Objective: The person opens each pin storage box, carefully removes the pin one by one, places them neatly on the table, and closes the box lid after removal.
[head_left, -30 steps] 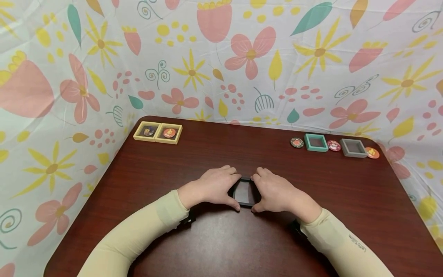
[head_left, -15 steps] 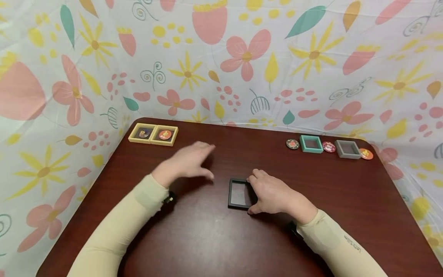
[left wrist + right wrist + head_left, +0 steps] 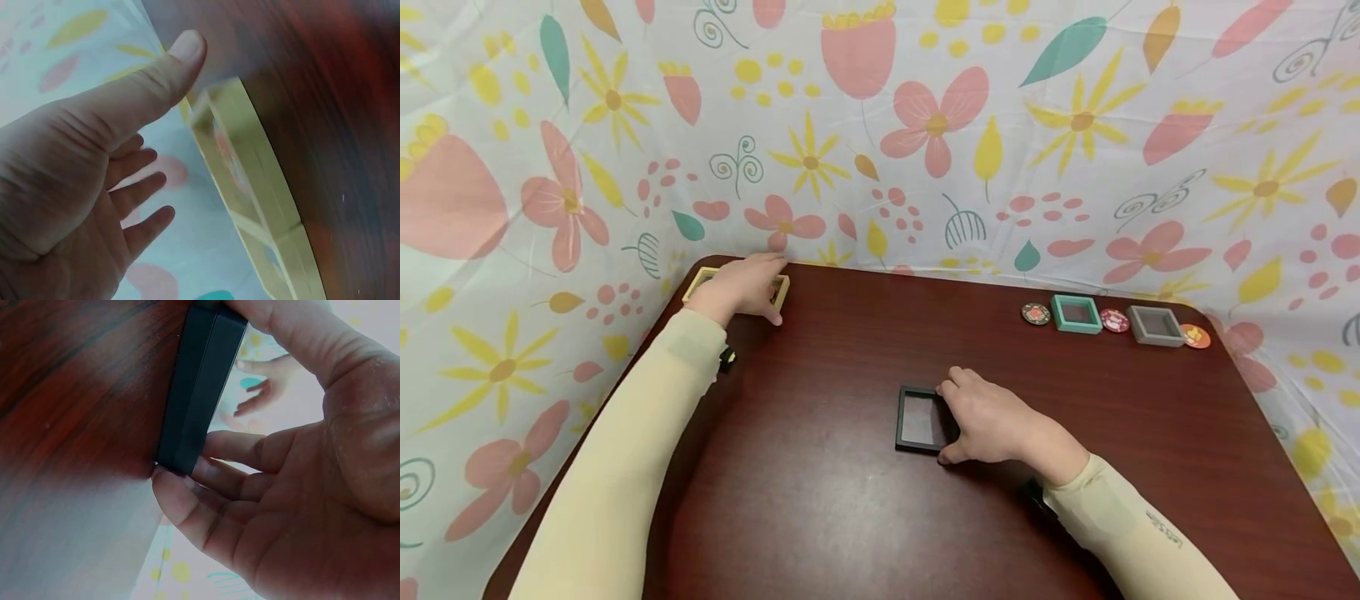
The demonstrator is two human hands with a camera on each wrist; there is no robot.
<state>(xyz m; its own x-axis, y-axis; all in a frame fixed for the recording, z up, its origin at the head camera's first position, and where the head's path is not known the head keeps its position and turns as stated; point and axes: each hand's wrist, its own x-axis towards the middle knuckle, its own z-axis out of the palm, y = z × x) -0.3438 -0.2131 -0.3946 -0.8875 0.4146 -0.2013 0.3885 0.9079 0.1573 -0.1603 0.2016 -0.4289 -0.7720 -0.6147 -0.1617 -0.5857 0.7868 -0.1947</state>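
In the head view, a small black square frame (image 3: 917, 448) with a clear pane lies on the table. My right hand (image 3: 988, 417) holds its right side, thumb at the near corner and fingers at the far one; the right wrist view shows the black edge (image 3: 200, 387) between them. At the far left my left hand (image 3: 741, 287) hovers over two joined yellow frames, partly covering them. Seen from the left wrist, its fingers are spread and apart from the yellow frame (image 3: 262, 169). Round badges inside the yellow frames are mostly hidden.
Toward the back right, a dark round badge (image 3: 1035, 314), a teal frame (image 3: 1077, 327), a red badge (image 3: 1114, 321), a grey frame (image 3: 1157, 339) and an orange badge (image 3: 1197, 337) form a row. Flowered cloth (image 3: 850, 200) hangs behind the brown table (image 3: 850, 508).
My left hand has let go of the black frame and moved away to the far left, over the yellow frames. The right hand has stayed on the black frame.
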